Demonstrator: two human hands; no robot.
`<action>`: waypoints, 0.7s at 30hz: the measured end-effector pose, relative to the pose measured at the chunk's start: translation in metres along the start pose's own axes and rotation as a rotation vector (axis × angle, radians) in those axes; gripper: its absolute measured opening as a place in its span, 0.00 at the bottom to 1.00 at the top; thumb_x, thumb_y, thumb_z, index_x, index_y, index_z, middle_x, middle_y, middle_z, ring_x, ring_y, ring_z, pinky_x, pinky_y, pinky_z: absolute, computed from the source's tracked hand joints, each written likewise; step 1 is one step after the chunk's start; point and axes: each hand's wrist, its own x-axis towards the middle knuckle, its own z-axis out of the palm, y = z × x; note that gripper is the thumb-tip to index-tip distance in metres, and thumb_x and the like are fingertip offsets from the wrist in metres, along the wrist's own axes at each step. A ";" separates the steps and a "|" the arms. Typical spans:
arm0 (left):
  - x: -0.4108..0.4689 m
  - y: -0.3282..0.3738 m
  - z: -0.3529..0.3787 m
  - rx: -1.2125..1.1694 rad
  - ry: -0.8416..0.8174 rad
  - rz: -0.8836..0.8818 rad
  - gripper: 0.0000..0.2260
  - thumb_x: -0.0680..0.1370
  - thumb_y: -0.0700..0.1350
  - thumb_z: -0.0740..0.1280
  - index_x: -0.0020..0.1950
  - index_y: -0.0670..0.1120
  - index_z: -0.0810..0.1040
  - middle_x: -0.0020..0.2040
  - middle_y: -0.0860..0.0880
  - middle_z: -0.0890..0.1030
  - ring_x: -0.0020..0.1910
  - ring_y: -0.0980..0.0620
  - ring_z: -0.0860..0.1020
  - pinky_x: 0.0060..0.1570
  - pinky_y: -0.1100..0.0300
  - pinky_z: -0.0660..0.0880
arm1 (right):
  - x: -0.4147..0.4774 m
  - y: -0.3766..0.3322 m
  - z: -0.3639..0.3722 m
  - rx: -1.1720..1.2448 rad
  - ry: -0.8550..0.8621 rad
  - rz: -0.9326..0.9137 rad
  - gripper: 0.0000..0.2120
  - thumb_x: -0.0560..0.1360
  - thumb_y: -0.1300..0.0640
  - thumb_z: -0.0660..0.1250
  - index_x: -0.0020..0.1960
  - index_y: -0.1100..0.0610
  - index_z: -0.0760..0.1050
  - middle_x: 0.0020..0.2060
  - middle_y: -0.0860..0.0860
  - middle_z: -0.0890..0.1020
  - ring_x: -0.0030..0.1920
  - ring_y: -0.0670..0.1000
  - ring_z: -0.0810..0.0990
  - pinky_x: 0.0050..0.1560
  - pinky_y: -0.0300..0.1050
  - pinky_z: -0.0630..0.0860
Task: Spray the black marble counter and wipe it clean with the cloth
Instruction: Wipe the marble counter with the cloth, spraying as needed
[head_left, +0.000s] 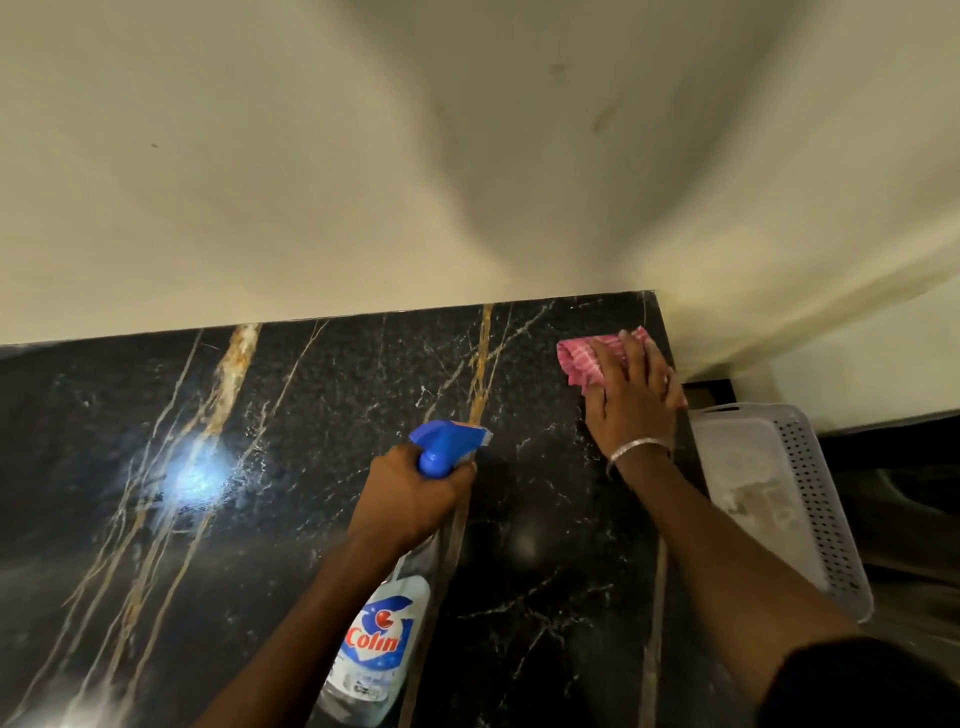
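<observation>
The black marble counter (291, 447) with gold and white veins fills the lower half of the view. My left hand (410, 499) grips the neck of a clear spray bottle (376, 644) with a blue trigger head, held above the counter's middle with the nozzle pointing away from me. My right hand (636, 395) presses flat on a pink cloth (584, 358) at the counter's far right corner, fingers straight. A metal bangle sits on that wrist.
A cream wall (363, 182) rises directly behind the counter. A white perforated plastic basket (810, 488) stands just past the counter's right edge. A bright light glare shows on the marble at left (197, 475).
</observation>
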 end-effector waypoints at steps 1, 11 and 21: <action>0.000 0.000 -0.002 -0.002 0.002 0.005 0.10 0.75 0.47 0.71 0.54 0.50 0.77 0.39 0.53 0.81 0.37 0.58 0.80 0.35 0.69 0.72 | 0.015 -0.009 0.000 0.010 -0.007 0.012 0.26 0.78 0.48 0.57 0.76 0.45 0.62 0.78 0.53 0.59 0.78 0.60 0.53 0.74 0.68 0.51; -0.015 -0.010 -0.039 -0.020 0.068 0.053 0.09 0.74 0.48 0.72 0.52 0.49 0.77 0.37 0.53 0.80 0.32 0.67 0.78 0.27 0.75 0.70 | 0.016 -0.030 -0.003 -0.034 -0.057 -0.037 0.29 0.75 0.45 0.50 0.77 0.46 0.62 0.78 0.53 0.60 0.78 0.60 0.54 0.71 0.67 0.56; -0.044 -0.042 -0.081 -0.029 0.046 0.080 0.08 0.74 0.46 0.72 0.50 0.46 0.78 0.32 0.53 0.79 0.25 0.66 0.77 0.24 0.75 0.68 | -0.120 -0.074 0.012 0.258 -0.001 0.057 0.25 0.75 0.48 0.53 0.69 0.51 0.72 0.68 0.56 0.74 0.67 0.60 0.70 0.63 0.64 0.68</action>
